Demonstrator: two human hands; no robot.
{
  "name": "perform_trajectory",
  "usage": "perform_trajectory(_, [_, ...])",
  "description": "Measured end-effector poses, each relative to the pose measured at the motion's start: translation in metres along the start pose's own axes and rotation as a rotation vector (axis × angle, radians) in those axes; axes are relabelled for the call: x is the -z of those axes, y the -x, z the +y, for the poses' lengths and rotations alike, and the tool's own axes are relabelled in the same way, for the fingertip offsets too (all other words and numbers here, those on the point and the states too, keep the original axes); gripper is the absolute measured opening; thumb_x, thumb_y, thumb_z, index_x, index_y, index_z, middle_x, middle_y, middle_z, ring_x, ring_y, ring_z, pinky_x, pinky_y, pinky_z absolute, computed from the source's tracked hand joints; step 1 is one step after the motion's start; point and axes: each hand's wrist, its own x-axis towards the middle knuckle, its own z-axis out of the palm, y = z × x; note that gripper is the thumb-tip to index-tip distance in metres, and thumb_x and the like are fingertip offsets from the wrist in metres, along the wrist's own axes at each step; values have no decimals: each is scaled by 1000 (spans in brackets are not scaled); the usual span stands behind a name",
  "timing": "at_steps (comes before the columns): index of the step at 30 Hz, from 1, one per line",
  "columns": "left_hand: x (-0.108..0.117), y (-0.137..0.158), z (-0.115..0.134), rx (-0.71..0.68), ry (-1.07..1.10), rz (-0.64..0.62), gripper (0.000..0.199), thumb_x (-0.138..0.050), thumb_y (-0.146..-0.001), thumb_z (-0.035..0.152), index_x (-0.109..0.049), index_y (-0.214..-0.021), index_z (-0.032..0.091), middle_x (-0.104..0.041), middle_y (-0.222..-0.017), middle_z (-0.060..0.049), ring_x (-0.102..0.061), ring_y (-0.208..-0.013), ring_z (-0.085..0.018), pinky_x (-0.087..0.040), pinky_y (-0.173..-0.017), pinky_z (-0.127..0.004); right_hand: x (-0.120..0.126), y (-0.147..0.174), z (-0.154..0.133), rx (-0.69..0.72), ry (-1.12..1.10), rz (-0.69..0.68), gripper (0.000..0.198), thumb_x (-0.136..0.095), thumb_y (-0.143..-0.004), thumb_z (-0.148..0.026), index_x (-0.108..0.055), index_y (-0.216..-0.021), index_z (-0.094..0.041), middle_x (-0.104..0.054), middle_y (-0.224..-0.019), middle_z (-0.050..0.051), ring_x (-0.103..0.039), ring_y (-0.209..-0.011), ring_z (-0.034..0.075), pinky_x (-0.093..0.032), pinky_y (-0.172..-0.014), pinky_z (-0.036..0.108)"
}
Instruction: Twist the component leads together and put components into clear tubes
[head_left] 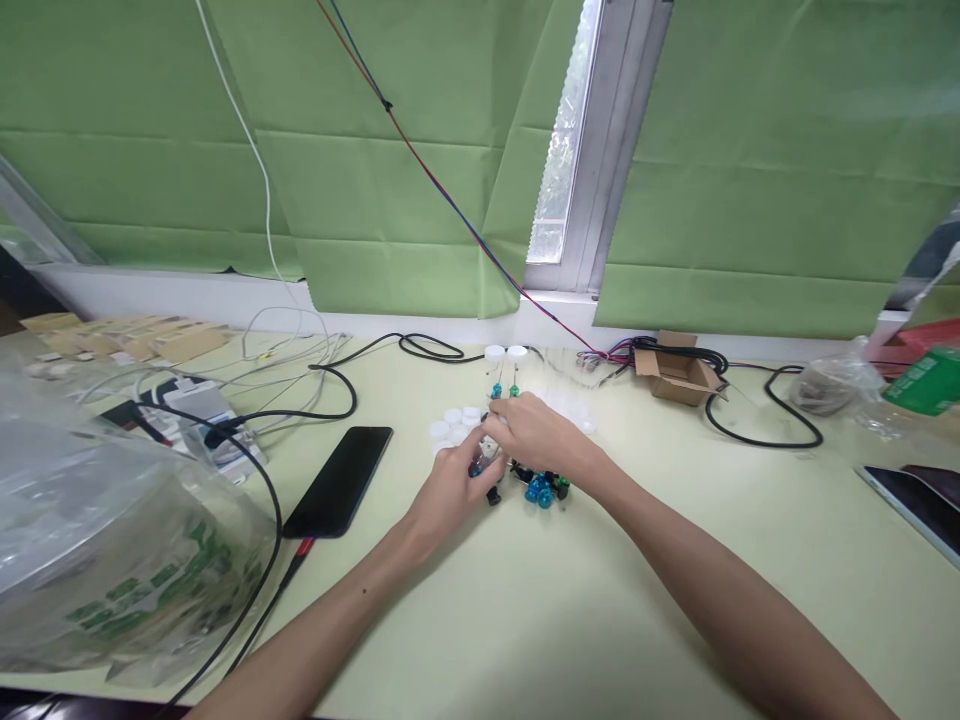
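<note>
My left hand (454,482) and my right hand (531,432) meet over the middle of the table, fingers closed in pinches. A small, partly clear thing shows at my left fingers, but the fingers hide most of it. What my right fingertips pinch is also hidden. Just below the hands lies a pile of small blue pieces (540,492) mixed with black and green ones. Several round white caps (452,418) lie beyond my left hand. Behind the hands stand two small clear containers with white lids (517,354), blue and green pieces inside. More clear containers (574,408) sit beyond my right wrist.
A black phone (339,482) lies left of my left hand, with a black cable (279,515) running near it. A large clear plastic bag (135,560) fills the left side. An opened cardboard box (679,375) and dark cables (787,440) lie at the back right.
</note>
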Motion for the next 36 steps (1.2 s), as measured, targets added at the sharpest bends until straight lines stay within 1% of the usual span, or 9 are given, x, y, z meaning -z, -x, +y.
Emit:
perform_trajectory(4, [0, 0, 0, 0, -12, 2, 22, -50, -90, 40, -56, -99, 22, -38, -56, 8, -31, -52, -11, -29, -52, -23, 0, 0, -1, -20, 13, -16, 26, -40, -88, -22, -35, -63, -21, -40, -59, -1, -34, -55, 14, -22, -52, 28])
perform_trajectory(7, [1, -2, 1, -3, -19, 17, 22, -50, -89, 39, -56, -99, 21, -40, -57, 7, -33, -52, -11, -30, -53, -23, -1, 0, -1, 4, -16, 25, 26, -39, -89, -23, -36, -64, -21, -40, -58, -2, -33, -54, 13, -22, -52, 28])
perform_trajectory(9, [2, -3, 1, -4, -8, 37, 21, -51, -88, 38, -57, -98, 20, -41, -57, 7, -34, -53, -11, -30, -54, -23, -1, 1, -1, 27, -46, 62, 28, -39, -92, -28, -37, -65, -21, -40, -58, -2, -33, -54, 13, -22, -52, 27])
perform_trajectory(11, [2, -4, 2, 10, 17, 67, 20, -51, -86, 37, -58, -92, 19, -41, -57, 7, -34, -53, -11, -30, -54, -24, 0, 1, 0, 35, -88, 77, 30, -43, -92, -37, -40, -67, -21, -41, -56, -3, -35, -54, 13, -23, -52, 26])
perform_trajectory(15, [0, -4, 0, 56, 100, 81, 19, -50, -84, 35, -54, -76, 18, -37, -55, 6, -31, -52, -10, -26, -50, -24, 0, 0, 1, 69, -188, 78, 29, -55, -84, -48, -46, -74, -22, -43, -54, -6, -37, -52, 13, -24, -51, 25])
perform_trajectory(19, [-2, -3, -1, 94, 151, 85, 18, -50, -82, 33, -48, -71, 19, -39, -55, 6, -32, -51, -10, -26, -49, -24, -6, -4, 3, 113, -259, 109, 25, -58, -79, -42, -45, -71, -22, -44, -55, -7, -37, -53, 12, -26, -52, 24])
perform_trajectory(24, [-4, -2, 1, 101, 154, 88, 13, -50, -83, 31, -51, -78, 19, -40, -57, 6, -33, -53, -10, -27, -50, -23, -16, -8, 8, 146, -290, 167, 22, -56, -78, -32, -40, -67, -22, -35, -53, -8, -30, -54, 11, -25, -52, 24])
perform_trajectory(31, [-4, -1, 4, 96, 112, 88, 14, -49, -84, 31, -54, -80, 18, -38, -57, 7, -33, -53, -10, -26, -51, -24, -19, -8, 12, 124, -299, 114, 19, -53, -79, -31, -38, -69, -23, -32, -52, -9, -26, -52, 11, -25, -50, 24])
perform_trajectory(36, [-5, -1, 1, 102, 123, 97, 18, -49, -84, 32, -58, -85, 17, -38, -56, 7, -32, -52, -11, -25, -51, -24, -18, -7, 11, 105, -279, 117, 19, -51, -81, -33, -39, -71, -23, -28, -52, -9, -27, -51, 12, -24, -50, 25])
